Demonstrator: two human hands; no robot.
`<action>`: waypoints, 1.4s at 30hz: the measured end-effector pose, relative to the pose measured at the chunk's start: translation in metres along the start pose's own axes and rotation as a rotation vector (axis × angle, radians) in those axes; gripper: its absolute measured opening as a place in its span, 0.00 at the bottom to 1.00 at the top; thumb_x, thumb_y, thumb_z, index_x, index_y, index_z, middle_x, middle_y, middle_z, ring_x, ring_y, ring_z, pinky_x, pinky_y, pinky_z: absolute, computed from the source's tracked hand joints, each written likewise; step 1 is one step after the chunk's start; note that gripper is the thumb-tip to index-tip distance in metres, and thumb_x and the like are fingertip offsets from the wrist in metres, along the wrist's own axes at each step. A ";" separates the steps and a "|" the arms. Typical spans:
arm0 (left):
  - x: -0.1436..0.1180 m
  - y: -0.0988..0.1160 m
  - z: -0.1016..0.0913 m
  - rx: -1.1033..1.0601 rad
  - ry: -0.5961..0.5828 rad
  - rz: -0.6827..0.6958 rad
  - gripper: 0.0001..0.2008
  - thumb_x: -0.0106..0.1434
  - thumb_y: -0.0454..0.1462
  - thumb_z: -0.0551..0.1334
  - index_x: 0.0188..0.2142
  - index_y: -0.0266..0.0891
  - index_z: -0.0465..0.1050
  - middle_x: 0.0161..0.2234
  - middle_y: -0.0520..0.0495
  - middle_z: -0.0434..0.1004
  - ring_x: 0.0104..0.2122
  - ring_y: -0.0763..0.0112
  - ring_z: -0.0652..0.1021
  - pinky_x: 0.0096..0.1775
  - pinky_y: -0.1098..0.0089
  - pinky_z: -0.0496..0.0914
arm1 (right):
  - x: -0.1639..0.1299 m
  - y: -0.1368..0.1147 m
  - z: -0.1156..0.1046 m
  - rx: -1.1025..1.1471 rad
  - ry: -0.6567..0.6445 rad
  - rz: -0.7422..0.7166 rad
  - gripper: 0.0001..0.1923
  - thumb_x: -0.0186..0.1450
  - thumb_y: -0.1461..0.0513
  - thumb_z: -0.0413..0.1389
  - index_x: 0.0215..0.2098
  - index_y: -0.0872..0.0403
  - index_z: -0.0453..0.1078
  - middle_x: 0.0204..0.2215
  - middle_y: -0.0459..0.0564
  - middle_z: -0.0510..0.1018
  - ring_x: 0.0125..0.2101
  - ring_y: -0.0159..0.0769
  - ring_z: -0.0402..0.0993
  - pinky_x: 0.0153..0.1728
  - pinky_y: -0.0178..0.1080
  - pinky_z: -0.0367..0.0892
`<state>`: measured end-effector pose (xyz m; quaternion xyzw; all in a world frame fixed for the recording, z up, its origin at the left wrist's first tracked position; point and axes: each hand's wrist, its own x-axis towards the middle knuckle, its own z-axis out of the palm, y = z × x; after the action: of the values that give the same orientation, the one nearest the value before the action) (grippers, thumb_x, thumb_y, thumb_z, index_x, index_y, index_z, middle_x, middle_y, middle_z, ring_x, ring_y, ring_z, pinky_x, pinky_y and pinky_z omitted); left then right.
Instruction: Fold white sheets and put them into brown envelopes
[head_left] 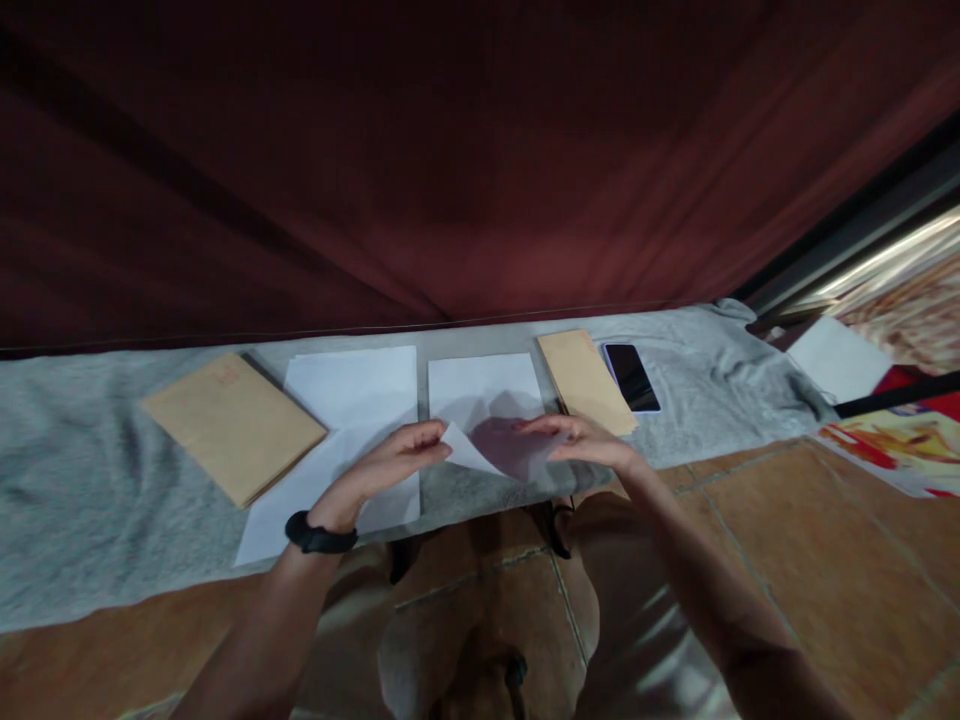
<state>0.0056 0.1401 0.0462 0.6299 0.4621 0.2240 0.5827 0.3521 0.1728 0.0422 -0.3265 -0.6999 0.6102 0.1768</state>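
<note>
item: white sheet of paper (pixel 491 420), lying on the grey cloth (pixel 90 480) covering the bench, near the front edge, directly before the person. its near part is lifting and folding back over itself, casting a shadow across the flat part.

left hand (pixel 394 462): fingers partly curled, thumb and fingertips pinching the near left corner of the folding sheet. a black watch (pixel 321 537) is sitting on the wrist.

right hand (pixel 589 440): fingers extended and nearly flat, resting on the right side of the folding flap; whether the thumb is gripping underneath cannot be told.

adjoining items, left to right:
- brown envelope (pixel 234 425), lying at an angle on the cloth, well left of the hands.
- stack of white paper (pixel 341 430), lying just left of the folding sheet, partly passing under the left hand and reaching toward the front edge of the cloth.
- second brown envelope (pixel 585 380), lying just right of the sheet, its near end touching or passing behind the right hand.
- smartphone (pixel 631 377), screen dark, face up, lying just beside the second envelope.
- another white sheet (pixel 838 358), lying well apart at far right, beyond the bunched end of the cloth.

surroundings: dark red curtain (pixel 450 160) hanging behind the bench; brown tiled floor (pixel 787 540) showing below.
</note>
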 end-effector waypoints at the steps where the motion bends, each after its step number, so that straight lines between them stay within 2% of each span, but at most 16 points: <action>1: -0.002 0.002 -0.002 0.004 -0.096 0.007 0.16 0.62 0.48 0.63 0.41 0.39 0.75 0.46 0.45 0.81 0.45 0.62 0.78 0.48 0.65 0.71 | 0.000 -0.003 -0.002 -0.054 -0.120 -0.018 0.28 0.64 0.47 0.63 0.60 0.47 0.73 0.62 0.50 0.74 0.64 0.46 0.66 0.65 0.49 0.61; 3: -0.006 0.002 -0.004 0.066 -0.226 0.018 0.19 0.58 0.42 0.67 0.49 0.40 0.76 0.57 0.43 0.77 0.54 0.59 0.76 0.55 0.63 0.69 | 0.001 -0.003 -0.002 -0.239 -0.214 -0.042 0.24 0.67 0.49 0.61 0.60 0.44 0.74 0.64 0.48 0.71 0.67 0.45 0.61 0.68 0.50 0.54; 5: -0.007 -0.002 -0.002 0.176 -0.291 0.038 0.28 0.55 0.37 0.67 0.57 0.44 0.74 0.65 0.45 0.69 0.62 0.58 0.70 0.62 0.60 0.63 | 0.000 0.004 0.005 -0.457 -0.192 -0.059 0.21 0.67 0.53 0.62 0.58 0.42 0.75 0.65 0.46 0.70 0.68 0.45 0.58 0.71 0.52 0.47; 7: -0.007 -0.009 0.004 0.290 -0.312 0.081 0.33 0.54 0.35 0.67 0.61 0.48 0.72 0.69 0.49 0.62 0.67 0.57 0.64 0.67 0.56 0.56 | -0.002 0.013 0.015 -0.604 -0.173 -0.074 0.24 0.65 0.57 0.64 0.60 0.40 0.73 0.67 0.44 0.67 0.70 0.45 0.54 0.72 0.54 0.41; 10: -0.006 -0.018 0.011 0.409 -0.314 0.150 0.27 0.58 0.37 0.65 0.58 0.49 0.75 0.69 0.51 0.63 0.70 0.59 0.58 0.69 0.55 0.50 | -0.008 0.019 0.025 -0.629 -0.156 -0.091 0.23 0.65 0.58 0.64 0.59 0.37 0.73 0.67 0.39 0.66 0.70 0.44 0.53 0.72 0.54 0.38; 12: -0.006 -0.020 0.014 0.409 -0.247 0.134 0.17 0.63 0.42 0.62 0.50 0.47 0.80 0.63 0.49 0.72 0.66 0.59 0.64 0.66 0.57 0.57 | -0.011 0.020 0.024 -0.538 -0.079 -0.052 0.16 0.67 0.55 0.61 0.54 0.39 0.77 0.62 0.40 0.73 0.67 0.45 0.61 0.71 0.53 0.44; 13: -0.006 -0.020 0.014 0.385 -0.167 0.096 0.14 0.65 0.45 0.61 0.43 0.45 0.83 0.56 0.46 0.79 0.61 0.58 0.71 0.61 0.59 0.64 | -0.011 0.020 0.023 -0.466 -0.012 -0.012 0.15 0.68 0.53 0.60 0.52 0.41 0.78 0.59 0.42 0.77 0.63 0.46 0.67 0.69 0.53 0.51; 14: -0.006 -0.019 0.014 0.353 -0.061 0.045 0.16 0.66 0.49 0.60 0.35 0.43 0.82 0.45 0.45 0.84 0.51 0.57 0.78 0.53 0.62 0.71 | -0.011 0.021 0.021 -0.383 0.072 0.033 0.16 0.69 0.51 0.59 0.52 0.43 0.79 0.55 0.44 0.80 0.59 0.47 0.72 0.66 0.53 0.59; 16: -0.003 -0.018 0.013 0.283 0.159 -0.047 0.22 0.64 0.53 0.60 0.21 0.42 0.74 0.25 0.48 0.78 0.31 0.61 0.78 0.33 0.66 0.71 | -0.006 0.026 0.017 -0.210 0.261 0.108 0.20 0.67 0.47 0.58 0.51 0.48 0.79 0.48 0.47 0.83 0.51 0.47 0.78 0.56 0.51 0.70; 18: 0.004 -0.017 0.012 0.223 0.298 -0.071 0.24 0.62 0.54 0.60 0.18 0.42 0.67 0.18 0.52 0.68 0.22 0.67 0.70 0.26 0.69 0.62 | 0.002 0.032 0.014 -0.072 0.429 0.145 0.24 0.64 0.44 0.60 0.47 0.52 0.80 0.44 0.50 0.84 0.46 0.47 0.80 0.50 0.49 0.74; 23: 0.026 -0.013 0.014 0.235 0.448 -0.069 0.19 0.63 0.51 0.57 0.23 0.42 0.64 0.20 0.55 0.63 0.23 0.71 0.65 0.27 0.71 0.57 | 0.028 0.040 0.014 0.020 0.654 0.203 0.26 0.58 0.42 0.62 0.38 0.56 0.80 0.35 0.51 0.84 0.36 0.44 0.79 0.39 0.44 0.74; 28: 0.035 -0.003 0.021 0.558 0.573 -0.198 0.16 0.67 0.46 0.56 0.25 0.42 0.65 0.23 0.51 0.68 0.27 0.68 0.70 0.30 0.70 0.57 | 0.042 0.042 0.016 -0.047 0.776 0.137 0.24 0.60 0.42 0.59 0.38 0.53 0.77 0.35 0.51 0.82 0.36 0.42 0.76 0.38 0.41 0.71; 32: 0.033 0.009 0.029 0.743 0.557 -0.349 0.14 0.70 0.45 0.54 0.34 0.41 0.72 0.32 0.43 0.78 0.34 0.61 0.78 0.33 0.68 0.61 | 0.046 0.043 0.011 -0.134 0.839 0.180 0.21 0.61 0.42 0.55 0.27 0.50 0.69 0.22 0.45 0.73 0.29 0.37 0.69 0.31 0.37 0.66; 35: 0.033 0.016 0.031 0.816 0.538 -0.430 0.15 0.72 0.45 0.53 0.39 0.40 0.75 0.37 0.40 0.81 0.40 0.58 0.80 0.36 0.67 0.65 | 0.046 0.042 0.007 -0.141 0.843 0.196 0.18 0.58 0.46 0.55 0.23 0.50 0.62 0.19 0.39 0.64 0.24 0.32 0.62 0.27 0.34 0.60; 38: 0.036 0.018 0.032 0.865 0.541 -0.484 0.16 0.72 0.45 0.52 0.42 0.41 0.75 0.40 0.40 0.83 0.43 0.57 0.81 0.39 0.67 0.68 | 0.047 0.038 0.006 -0.202 0.853 0.227 0.14 0.58 0.50 0.54 0.24 0.50 0.62 0.19 0.38 0.62 0.23 0.31 0.61 0.26 0.33 0.57; 42: 0.038 0.017 0.032 0.910 0.548 -0.501 0.17 0.73 0.46 0.51 0.45 0.41 0.75 0.42 0.41 0.83 0.44 0.56 0.82 0.40 0.65 0.70 | 0.049 0.028 0.013 -0.530 0.844 0.339 0.09 0.65 0.56 0.52 0.35 0.52 0.71 0.25 0.44 0.74 0.27 0.35 0.71 0.32 0.35 0.62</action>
<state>0.0555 0.1568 0.0456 0.6077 0.7802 0.0131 0.1481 0.3148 0.1979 0.0050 -0.6861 -0.6353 0.2478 0.2536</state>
